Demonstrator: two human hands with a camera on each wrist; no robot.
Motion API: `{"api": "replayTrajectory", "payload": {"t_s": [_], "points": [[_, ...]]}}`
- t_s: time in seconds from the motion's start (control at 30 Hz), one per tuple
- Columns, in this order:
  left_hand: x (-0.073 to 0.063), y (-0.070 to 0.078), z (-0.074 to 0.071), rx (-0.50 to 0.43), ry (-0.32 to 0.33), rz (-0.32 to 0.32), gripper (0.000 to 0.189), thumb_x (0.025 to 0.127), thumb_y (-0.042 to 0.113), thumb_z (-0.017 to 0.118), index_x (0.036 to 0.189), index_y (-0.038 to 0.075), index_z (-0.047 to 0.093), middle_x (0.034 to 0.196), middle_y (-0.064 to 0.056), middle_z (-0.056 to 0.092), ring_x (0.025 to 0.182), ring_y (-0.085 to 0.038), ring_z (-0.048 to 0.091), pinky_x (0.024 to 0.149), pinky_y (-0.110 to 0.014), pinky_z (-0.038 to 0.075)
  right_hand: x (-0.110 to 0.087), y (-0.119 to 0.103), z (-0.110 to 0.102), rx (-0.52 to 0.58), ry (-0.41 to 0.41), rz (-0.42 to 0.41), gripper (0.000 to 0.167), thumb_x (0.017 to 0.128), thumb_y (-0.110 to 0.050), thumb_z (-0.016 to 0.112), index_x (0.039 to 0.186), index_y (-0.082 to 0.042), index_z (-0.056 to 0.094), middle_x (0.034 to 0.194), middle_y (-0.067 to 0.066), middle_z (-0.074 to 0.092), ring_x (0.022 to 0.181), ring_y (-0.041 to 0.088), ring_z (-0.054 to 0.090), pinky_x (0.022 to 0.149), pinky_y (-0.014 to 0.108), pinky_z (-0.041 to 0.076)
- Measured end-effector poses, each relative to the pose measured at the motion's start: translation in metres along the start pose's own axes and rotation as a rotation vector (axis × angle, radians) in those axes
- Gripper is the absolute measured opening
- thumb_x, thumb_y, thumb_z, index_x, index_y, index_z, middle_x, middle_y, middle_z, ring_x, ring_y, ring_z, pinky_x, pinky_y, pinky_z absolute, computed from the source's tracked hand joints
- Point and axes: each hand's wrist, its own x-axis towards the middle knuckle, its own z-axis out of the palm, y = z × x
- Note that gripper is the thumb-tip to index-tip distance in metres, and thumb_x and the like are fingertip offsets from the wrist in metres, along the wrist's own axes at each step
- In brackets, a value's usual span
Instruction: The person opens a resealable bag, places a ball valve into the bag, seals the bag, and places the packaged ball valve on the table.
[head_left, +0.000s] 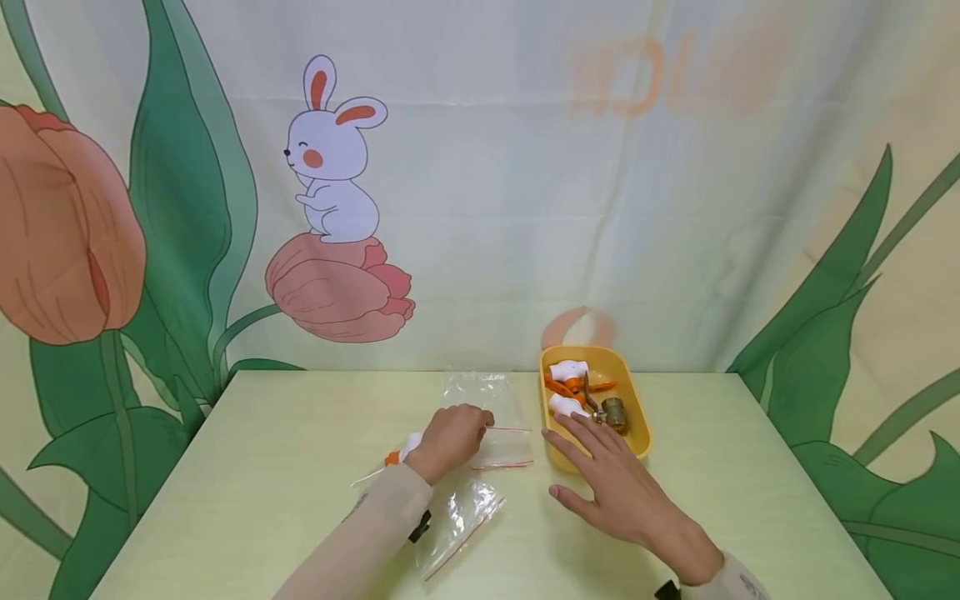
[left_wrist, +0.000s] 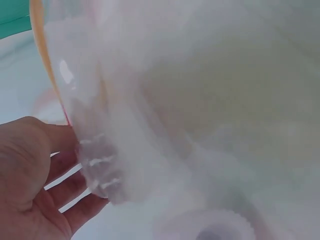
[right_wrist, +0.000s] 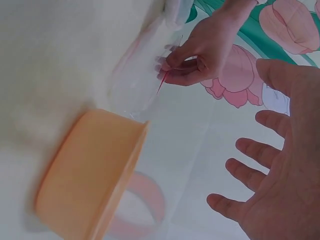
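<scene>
My left hand [head_left: 453, 437] pinches the edge of a clear zip bag [head_left: 506, 450] between thumb and fingers; in the left wrist view the clear film [left_wrist: 105, 165] wraps over the fingertips. A white and orange valve-like part [head_left: 401, 452] shows partly behind the left wrist, with clear film beside it. My right hand [head_left: 618, 487] hovers with spread fingers by the near end of a yellow bin [head_left: 641, 417], and holds nothing. Inside the bin lie white fittings [head_left: 570, 371] with orange handles and a dull metal fitting [head_left: 614, 414].
Another clear zip bag [head_left: 461, 521] lies on the pale table [head_left: 285, 467] in front of the left wrist. Further back is more clear film [head_left: 480, 390]. A printed curtain [head_left: 480, 208] with a rabbit and tulips hangs right behind the table's far edge.
</scene>
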Motion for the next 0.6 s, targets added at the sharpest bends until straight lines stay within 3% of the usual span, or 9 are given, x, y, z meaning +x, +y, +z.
{"api": "replayTrajectory", "payload": {"t_s": [0.2, 0.37, 0.6], "points": [[0.002, 0.0, -0.01, -0.028, 0.118, -0.036, 0.017, 0.092, 0.005, 0.062, 0.097, 0.013, 0.075, 0.087, 0.0, 0.075, 0.072, -0.016, 0.068, 0.062, -0.033, 0.055, 0.012, -0.001, -0.012, -0.01, 0.029, -0.003, 0.065, 0.093, -0.047, 0.062, 0.149, -0.023, 0.041, 0.159, 0.003, 0.035, 0.144, 0.032, 0.036, 0.116, 0.058, 0.03], [0.003, 0.001, -0.019, -0.068, 0.237, -0.069, 0.017, 0.092, 0.004, 0.062, 0.097, 0.012, 0.076, 0.086, -0.001, 0.075, 0.072, -0.017, 0.07, 0.063, -0.033, 0.056, 0.019, -0.003, -0.02, -0.015, 0.054, 0.001, 0.065, 0.092, -0.046, 0.064, 0.149, -0.023, 0.042, 0.156, 0.008, 0.039, 0.144, 0.032, 0.035, 0.115, 0.056, 0.031], [0.001, 0.003, -0.036, -0.149, 0.335, -0.106, 0.014, 0.095, 0.007, 0.061, 0.091, 0.01, 0.074, 0.074, 0.0, 0.07, 0.063, -0.011, 0.061, 0.062, -0.028, 0.053, 0.026, -0.005, -0.028, 0.001, 0.117, -0.027, 0.064, 0.091, -0.042, 0.065, 0.147, -0.019, 0.044, 0.158, 0.005, 0.036, 0.144, 0.032, 0.035, 0.114, 0.055, 0.032]]}}
